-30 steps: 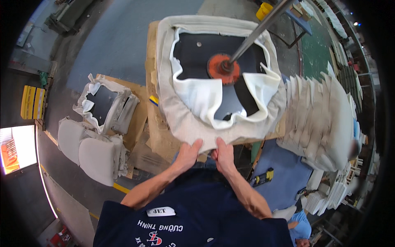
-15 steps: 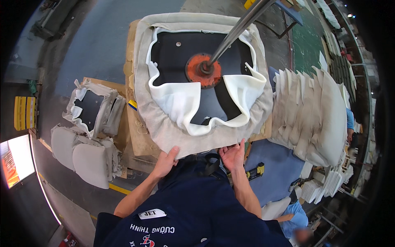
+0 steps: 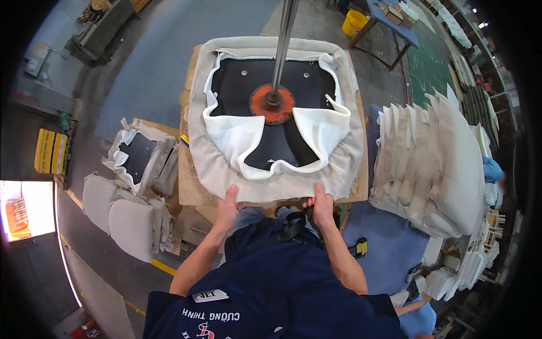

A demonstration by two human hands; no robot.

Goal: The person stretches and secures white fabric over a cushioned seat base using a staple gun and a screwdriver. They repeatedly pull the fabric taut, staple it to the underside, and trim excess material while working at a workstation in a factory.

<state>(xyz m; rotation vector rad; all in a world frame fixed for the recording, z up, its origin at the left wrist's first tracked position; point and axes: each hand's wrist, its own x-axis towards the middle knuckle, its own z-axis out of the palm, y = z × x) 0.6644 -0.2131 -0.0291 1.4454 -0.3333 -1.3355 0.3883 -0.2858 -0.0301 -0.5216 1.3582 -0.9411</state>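
A seat cushion lies underside up in front of me, its beige fabric cover (image 3: 271, 189) pulled loosely around the rim. White padding (image 3: 324, 127) folds over its black board (image 3: 226, 85). An orange round plate (image 3: 284, 107) on a metal rod (image 3: 284, 45) rests on the board's middle. My left hand (image 3: 228, 208) pinches the cover's near edge at the left, thumb on top. To the right, my right hand (image 3: 322, 206) is closed on the same edge in a like way; the fingers under the fabric are partly hidden.
The cushion sits on a brown worktable (image 3: 189, 195). Stacked beige cushions (image 3: 132, 217) stand at the left, and a tall stack of beige covers (image 3: 429, 164) at the right. A black and yellow tool (image 3: 359, 247) lies right of me; a yellow bucket (image 3: 354, 24) stands far off.
My hands have drawn the cover's near edge straighter, and the right thumb now lies on top of it. The view has shifted, so the rod looks more upright.
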